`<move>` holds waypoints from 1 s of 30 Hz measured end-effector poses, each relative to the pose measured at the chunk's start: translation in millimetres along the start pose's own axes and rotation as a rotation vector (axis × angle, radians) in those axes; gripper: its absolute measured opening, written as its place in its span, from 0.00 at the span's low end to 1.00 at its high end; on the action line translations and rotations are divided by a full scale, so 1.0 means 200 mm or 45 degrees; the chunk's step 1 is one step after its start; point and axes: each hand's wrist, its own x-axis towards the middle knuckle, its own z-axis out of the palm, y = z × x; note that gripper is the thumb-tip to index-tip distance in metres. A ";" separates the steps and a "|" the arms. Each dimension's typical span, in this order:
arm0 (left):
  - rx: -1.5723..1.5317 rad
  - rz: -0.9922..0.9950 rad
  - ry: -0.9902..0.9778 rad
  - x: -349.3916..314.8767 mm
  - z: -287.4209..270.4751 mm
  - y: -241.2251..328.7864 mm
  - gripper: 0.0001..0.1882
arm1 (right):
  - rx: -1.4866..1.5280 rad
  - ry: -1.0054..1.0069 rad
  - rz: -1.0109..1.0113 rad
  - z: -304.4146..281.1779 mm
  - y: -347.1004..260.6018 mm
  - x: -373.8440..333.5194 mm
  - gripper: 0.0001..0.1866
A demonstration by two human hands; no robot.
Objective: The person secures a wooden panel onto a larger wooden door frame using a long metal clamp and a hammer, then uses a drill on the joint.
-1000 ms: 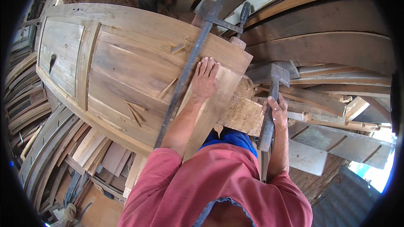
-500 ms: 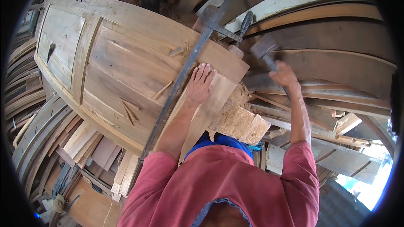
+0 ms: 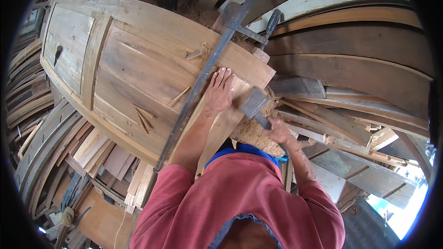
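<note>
My left hand (image 3: 218, 93) lies flat, fingers stretched, on the end of a pale wooden board (image 3: 217, 131) beside a long metal bar clamp (image 3: 196, 91). My right hand (image 3: 278, 132) is wrapped round the dark handle of a mallet with a blocky grey head (image 3: 254, 103). That head is at the board's right edge, just right of my left hand; whether it touches the wood I cannot tell. Under the clamp bar lies a panelled wooden door (image 3: 143, 71). The clamp's dark handle (image 3: 272, 24) stands out beyond the door's far right corner.
Thin wood strips (image 3: 142, 119) and a small flat blade-like piece (image 3: 194, 54) lie on the door. A dark tool (image 3: 57, 54) rests on its left panel. Sawdust (image 3: 255, 134) covers a surface by my waist. Stacked planks (image 3: 350, 41) stand right, more boards (image 3: 44, 150) left.
My right hand has swung the mallet down and to the left, from beyond the door's corner to the board's edge. My left hand has stayed in place.
</note>
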 end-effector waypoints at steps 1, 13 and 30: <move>-0.009 0.002 0.005 0.00 0.01 0.00 0.26 | -0.142 0.017 -0.024 0.11 0.02 0.01 0.25; 0.106 0.004 -0.058 0.02 -0.02 0.02 0.26 | -0.805 -0.151 0.124 0.43 -0.20 0.19 0.29; -0.045 -0.041 -0.084 0.04 -0.03 0.00 0.29 | 1.610 -0.142 -0.564 -1.05 -0.39 1.44 0.29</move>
